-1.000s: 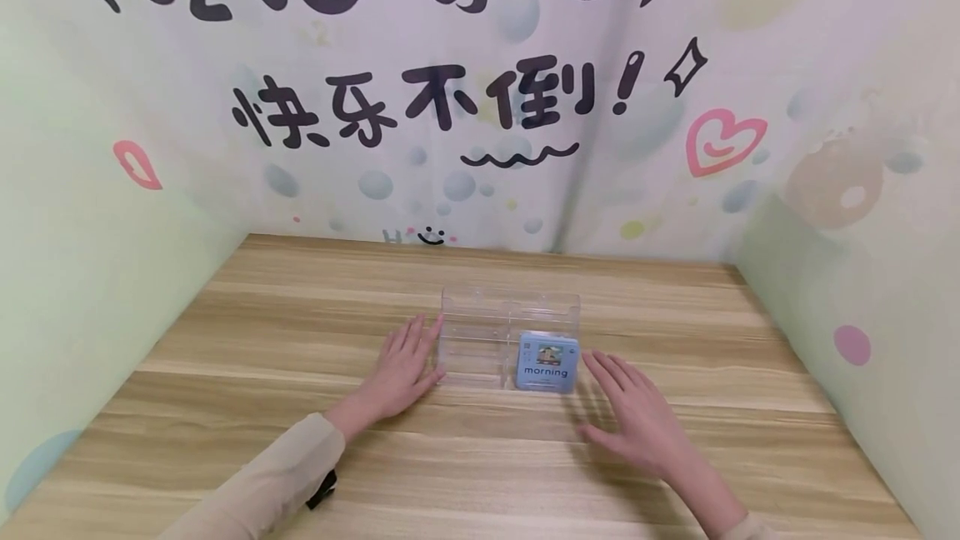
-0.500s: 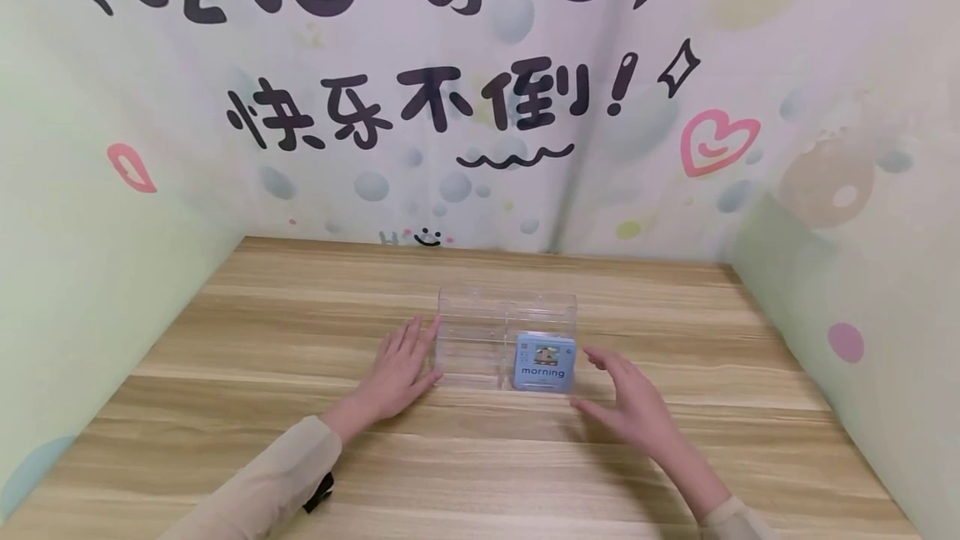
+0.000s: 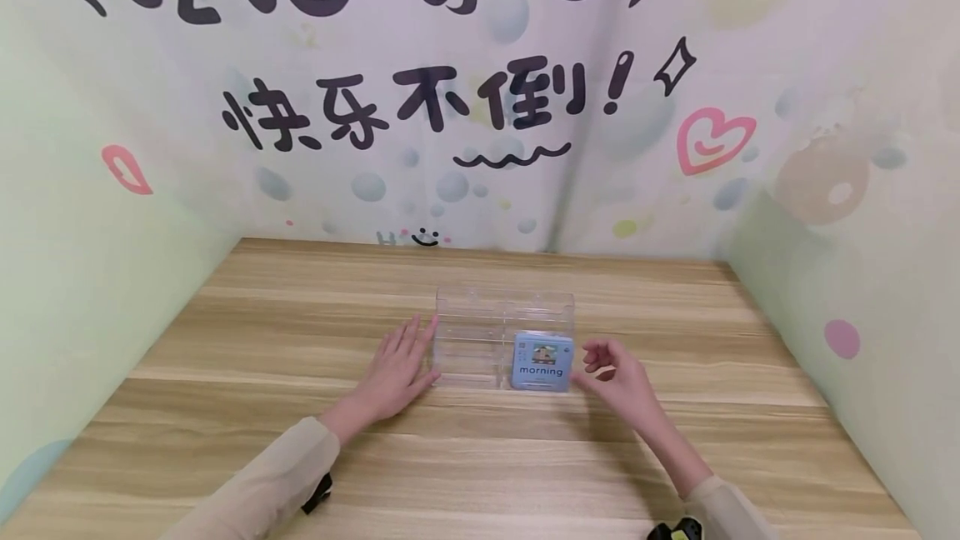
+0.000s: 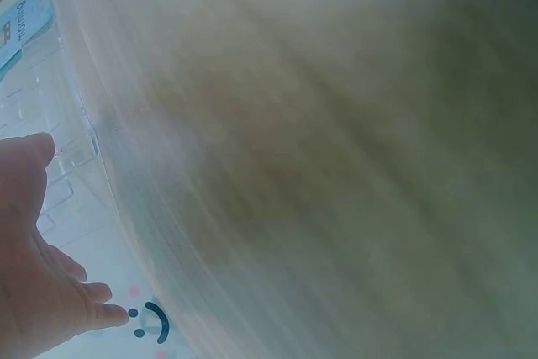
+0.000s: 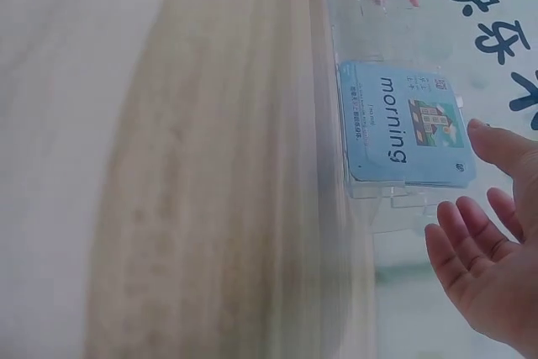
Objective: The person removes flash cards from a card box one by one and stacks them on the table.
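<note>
A clear plastic two-column holder [image 3: 468, 348] stands on the wooden table. In its lower right compartment sits a stack of blue cards [image 3: 542, 362], whose front one reads "morning" below a small picture of a building. My left hand [image 3: 393, 373] rests beside the holder's left side, fingers extended, with thumb and fingertips at its edge. To the right of the cards is my right hand [image 3: 618, 377], holding nothing. Its fingers bend loosely and its thumb [image 5: 496, 142] points at the cards' edge; whether it touches them I cannot tell.
The wood-grain table [image 3: 450, 465] spreads around the holder. Behind it hangs a printed cloth backdrop [image 3: 337, 182] with large black characters, and pale side walls [image 3: 82, 273] stand left and right. Black wrist straps show at both sleeves.
My right hand has drawn closer to the cards, and its fingers have gone from nearly straight to loosely bent. The left hand stays at the holder's side. The head view has shifted slightly.
</note>
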A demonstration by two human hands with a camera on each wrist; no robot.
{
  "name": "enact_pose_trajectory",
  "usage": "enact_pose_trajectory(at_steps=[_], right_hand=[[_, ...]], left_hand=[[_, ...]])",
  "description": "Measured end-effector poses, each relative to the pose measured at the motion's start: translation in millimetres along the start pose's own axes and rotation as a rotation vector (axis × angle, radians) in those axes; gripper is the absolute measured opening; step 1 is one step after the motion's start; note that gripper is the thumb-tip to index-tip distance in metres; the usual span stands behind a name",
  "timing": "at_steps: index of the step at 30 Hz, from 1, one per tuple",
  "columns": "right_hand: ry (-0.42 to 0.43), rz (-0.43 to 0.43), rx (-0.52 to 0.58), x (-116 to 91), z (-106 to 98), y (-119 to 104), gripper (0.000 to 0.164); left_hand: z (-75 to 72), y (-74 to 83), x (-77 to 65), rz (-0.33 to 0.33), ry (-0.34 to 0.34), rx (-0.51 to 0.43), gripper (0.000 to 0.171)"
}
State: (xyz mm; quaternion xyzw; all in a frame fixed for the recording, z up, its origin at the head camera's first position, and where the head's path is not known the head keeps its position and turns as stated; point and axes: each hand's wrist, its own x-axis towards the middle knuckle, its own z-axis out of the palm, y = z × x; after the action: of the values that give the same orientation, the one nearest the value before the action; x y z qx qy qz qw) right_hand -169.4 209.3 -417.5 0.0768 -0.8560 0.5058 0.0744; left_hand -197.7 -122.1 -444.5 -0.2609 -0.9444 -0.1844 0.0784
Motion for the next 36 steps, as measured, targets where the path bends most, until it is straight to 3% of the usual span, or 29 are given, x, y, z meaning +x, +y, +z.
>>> enact_pose_trajectory(at_steps=[4,11,20,31,36], right_hand=[[0.008,0.025,0.008,1,1,-14,0.034],[0.025,0.013,0.043,15,9,13,0.036],[0.038,0.008,0.104,13,10,-9,0.028],[0.046,0.025,0.182,21,17,19,0.024],[0.052,0.060,0.189,21,17,20,0.017]], left_hand=[[0.0,-0.1,-0.3,-0.002,-0.004,-0.002,0.075],[2.2,-2.0,-0.7,0.006,0.016,0.001,0.077],[0.6,-0.8,-1.0,0.006,0.012,-0.001,0.076],[2.6,-1.2,-1.6,0.049,0.068,-0.028,0.077],[2.2,-1.3,-0.4,0.030,0.035,-0.013,0.076]])
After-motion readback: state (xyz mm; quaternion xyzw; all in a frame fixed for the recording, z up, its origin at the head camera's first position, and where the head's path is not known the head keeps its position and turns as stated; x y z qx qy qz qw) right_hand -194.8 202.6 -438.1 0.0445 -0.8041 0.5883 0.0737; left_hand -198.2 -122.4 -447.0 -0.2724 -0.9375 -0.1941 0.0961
